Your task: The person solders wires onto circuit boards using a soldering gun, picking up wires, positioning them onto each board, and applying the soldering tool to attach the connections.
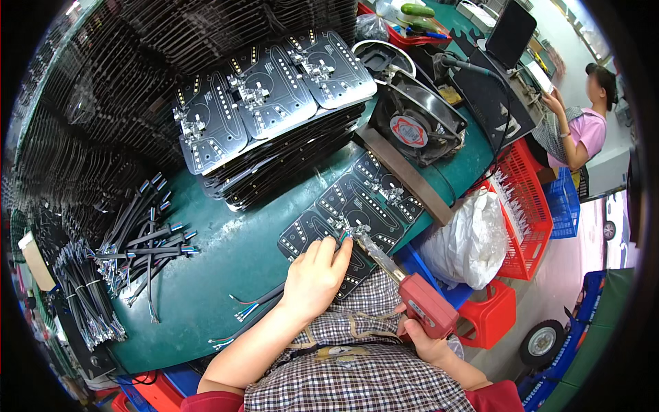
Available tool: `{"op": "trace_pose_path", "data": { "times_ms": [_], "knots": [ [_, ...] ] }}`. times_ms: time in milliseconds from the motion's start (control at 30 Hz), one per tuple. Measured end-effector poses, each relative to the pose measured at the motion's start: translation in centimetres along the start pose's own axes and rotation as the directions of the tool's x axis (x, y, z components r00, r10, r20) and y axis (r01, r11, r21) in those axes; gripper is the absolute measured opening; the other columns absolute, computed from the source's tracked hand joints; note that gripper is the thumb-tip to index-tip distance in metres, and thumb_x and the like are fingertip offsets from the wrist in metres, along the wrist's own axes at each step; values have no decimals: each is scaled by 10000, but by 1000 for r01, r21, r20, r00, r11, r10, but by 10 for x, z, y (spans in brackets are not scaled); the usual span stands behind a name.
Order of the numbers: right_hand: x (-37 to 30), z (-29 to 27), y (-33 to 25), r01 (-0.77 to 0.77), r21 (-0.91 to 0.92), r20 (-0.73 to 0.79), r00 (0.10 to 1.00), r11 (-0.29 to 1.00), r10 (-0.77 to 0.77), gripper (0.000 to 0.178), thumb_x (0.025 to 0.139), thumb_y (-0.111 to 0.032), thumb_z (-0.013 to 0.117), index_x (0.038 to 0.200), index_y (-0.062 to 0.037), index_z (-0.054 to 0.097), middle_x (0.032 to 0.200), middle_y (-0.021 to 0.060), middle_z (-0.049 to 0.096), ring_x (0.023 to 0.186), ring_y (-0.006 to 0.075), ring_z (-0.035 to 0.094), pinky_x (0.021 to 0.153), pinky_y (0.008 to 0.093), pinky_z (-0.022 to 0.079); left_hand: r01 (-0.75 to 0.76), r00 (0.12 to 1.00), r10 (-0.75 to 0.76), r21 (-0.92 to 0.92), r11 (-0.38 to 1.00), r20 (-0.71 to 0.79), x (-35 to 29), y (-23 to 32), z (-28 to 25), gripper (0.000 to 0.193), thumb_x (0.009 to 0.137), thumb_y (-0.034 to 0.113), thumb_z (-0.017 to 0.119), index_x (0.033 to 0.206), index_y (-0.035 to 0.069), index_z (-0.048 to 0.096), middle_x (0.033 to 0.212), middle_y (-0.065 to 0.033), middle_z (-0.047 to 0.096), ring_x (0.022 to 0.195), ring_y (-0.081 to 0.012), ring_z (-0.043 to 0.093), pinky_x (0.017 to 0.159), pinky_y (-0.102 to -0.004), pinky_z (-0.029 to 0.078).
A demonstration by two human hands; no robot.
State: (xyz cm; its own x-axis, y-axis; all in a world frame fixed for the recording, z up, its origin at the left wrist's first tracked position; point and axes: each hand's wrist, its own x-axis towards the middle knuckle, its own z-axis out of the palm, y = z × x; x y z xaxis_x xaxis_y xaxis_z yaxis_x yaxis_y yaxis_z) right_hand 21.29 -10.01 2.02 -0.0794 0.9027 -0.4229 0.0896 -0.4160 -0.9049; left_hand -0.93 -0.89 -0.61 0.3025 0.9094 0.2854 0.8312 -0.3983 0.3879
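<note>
A black panel of circuit boards [312, 237] lies on the green bench in front of me, its near edge by my apron. My left hand [317, 275] rests over it, fingertips pinched together on thin coloured wires [345, 235] at a cluster of metal contacts. My right hand [424, 341] is wrapped round the handle of a red soldering gun [427, 302]. The gun's long metal nose slants up and left, its tip at the contacts close to my left fingertips. Black cables [264, 300] with bare coloured ends lie beside my left forearm, partly hidden by it.
Stacked circuit boards [268, 103] stand behind the panel. Loose cables [147, 244] and a tied bundle [86, 295] lie left. A brown bar [405, 175] and fan [415, 127] sit right, above a white bag [470, 240], red basket [525, 206] and red stool [491, 316]. Another person [580, 130] is far right.
</note>
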Motion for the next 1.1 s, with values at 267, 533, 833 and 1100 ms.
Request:
{"op": "trace_pose_path", "data": {
  "times_ms": [267,533,833,1100],
  "knots": [
    [-1,-1,7,8,-26,-5,1000,1000,-8,622,795,-106,704,1310,89,414,1117,150,620,886,149,636,763,271,518,-60,998,60,87,994,-5,0,1,3,431,680,67,590,1110,45,612,846,-59,493,745,-184,557,578,-280,509],
    [-1,-4,5,133,21,23,991,991,-134,653,814,-140,694,1329,96,368,1050,154,644,749,132,639,653,247,520,-74,997,75,91,993,-9,0,1,3,441,678,65,594,1118,41,608,839,-61,488,734,-184,548,581,-274,505],
    [0,-7,2,170,86,27,985,982,-173,647,839,-290,661,1307,53,375,1099,152,593,686,144,610,607,266,501,-60,998,59,87,994,16,-1,2,2,433,687,53,599,1120,41,609,855,-70,498,744,-190,557,587,-282,507],
    [1,-6,4,108,30,8,994,994,-108,661,783,-117,714,1322,94,393,1022,128,651,717,96,617,641,226,511,-25,1000,24,13,1000,12,-3,-1,3,428,690,37,593,1118,47,613,899,-85,532,768,-219,582,617,-311,515]
  ]
}}
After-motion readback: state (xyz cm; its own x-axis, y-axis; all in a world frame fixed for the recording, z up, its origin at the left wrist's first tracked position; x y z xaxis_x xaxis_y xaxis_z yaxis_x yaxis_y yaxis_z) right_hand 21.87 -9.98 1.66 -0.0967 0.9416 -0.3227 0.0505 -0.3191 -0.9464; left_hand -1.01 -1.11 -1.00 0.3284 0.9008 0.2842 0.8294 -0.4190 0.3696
